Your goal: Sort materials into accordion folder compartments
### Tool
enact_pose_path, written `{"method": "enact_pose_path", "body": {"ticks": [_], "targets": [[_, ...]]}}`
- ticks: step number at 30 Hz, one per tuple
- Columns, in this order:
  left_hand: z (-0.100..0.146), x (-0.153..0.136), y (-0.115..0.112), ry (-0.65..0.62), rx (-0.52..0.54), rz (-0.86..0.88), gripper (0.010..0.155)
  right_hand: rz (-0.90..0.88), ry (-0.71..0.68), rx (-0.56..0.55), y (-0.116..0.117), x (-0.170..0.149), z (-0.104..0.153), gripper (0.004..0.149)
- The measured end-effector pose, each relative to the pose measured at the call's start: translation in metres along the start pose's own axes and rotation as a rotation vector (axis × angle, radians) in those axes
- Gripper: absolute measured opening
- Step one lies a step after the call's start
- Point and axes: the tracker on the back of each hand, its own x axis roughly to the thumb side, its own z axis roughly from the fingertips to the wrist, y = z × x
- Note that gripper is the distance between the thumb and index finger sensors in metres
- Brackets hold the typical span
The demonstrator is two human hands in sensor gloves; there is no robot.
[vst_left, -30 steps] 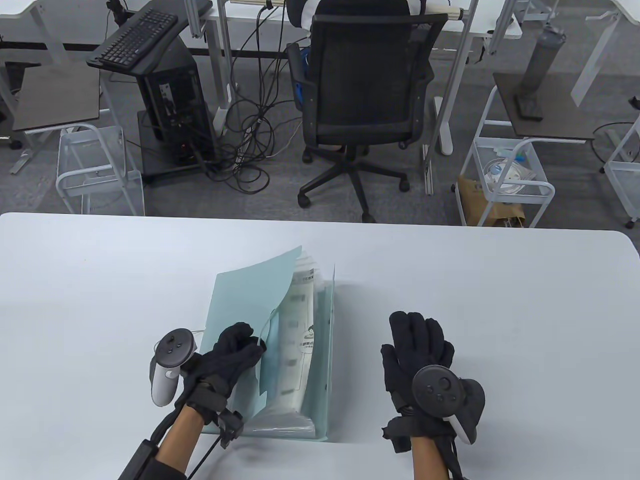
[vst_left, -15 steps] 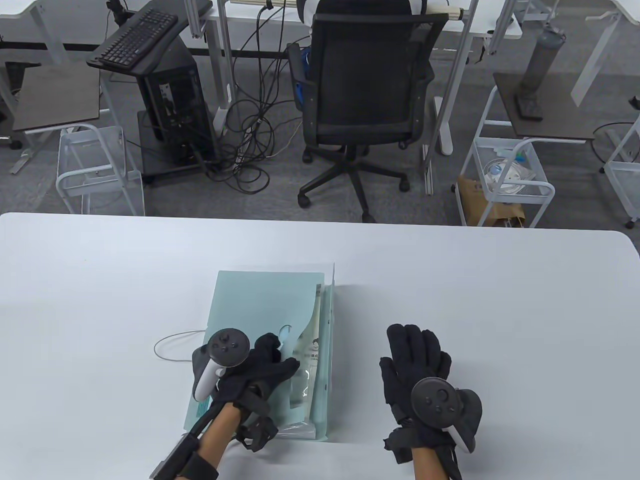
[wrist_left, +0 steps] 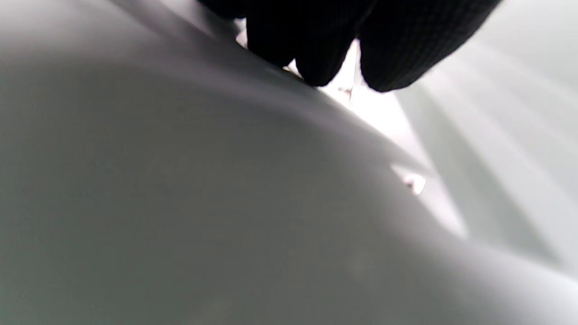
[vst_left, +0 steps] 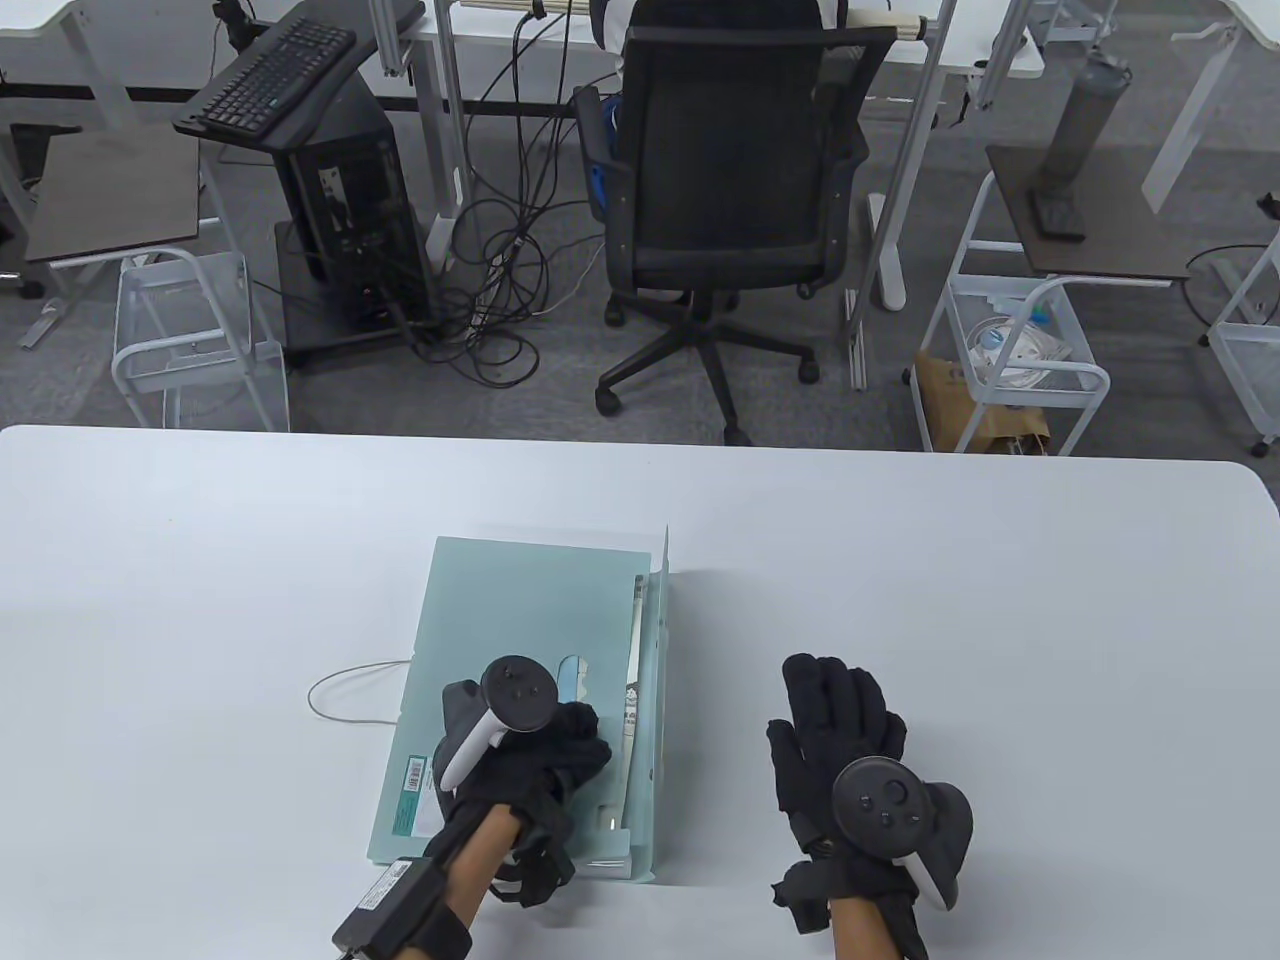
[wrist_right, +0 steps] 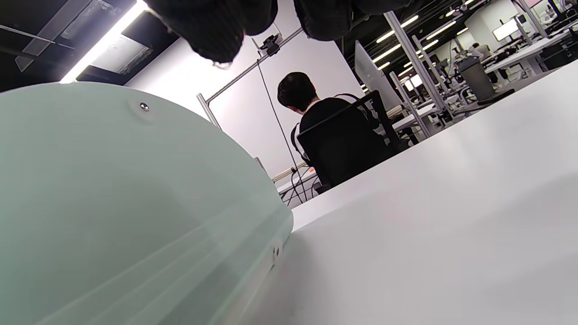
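Table view: L hand (vst_left: 545, 745) fingers press folder (vst_left: 520, 610) flap; R hand (vst_left: 835, 725) flat, empty.

Pale-green accordion folder (vst_left: 520, 640), flat, papers (vst_left: 632, 690) inside

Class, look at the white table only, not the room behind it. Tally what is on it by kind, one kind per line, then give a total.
Gloved hands: 2, the left hand on the folder and the right hand on the table
Green accordion folder: 1
Thin cord loop: 1
Total: 4
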Motion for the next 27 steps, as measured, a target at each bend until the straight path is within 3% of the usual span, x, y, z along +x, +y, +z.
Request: {"method": "enact_pose_path", "body": {"ticks": [7, 13, 17, 27], "targets": [[0.01, 0.003, 0.005, -0.064, -0.061, -0.12, 0.061, 0.011, -0.005, 0.004, 0.001, 0.001, 0.0, 0.057], [0.032, 0.004, 0.028, -0.123, 0.035, -0.181, 0.065, 0.021, 0.005, 0.019, 0.002, 0.0, 0.0, 0.057], [0.047, 0.0, 0.047, -0.147, 0.155, -0.218, 0.072, 0.032, 0.006, 0.022, 0.003, 0.001, 0.001, 0.057], [0.07, -0.034, 0.085, -0.113, 0.362, -0.3, 0.078, 0.062, 0.002, 0.036, 0.005, 0.004, 0.0, 0.056]]}}
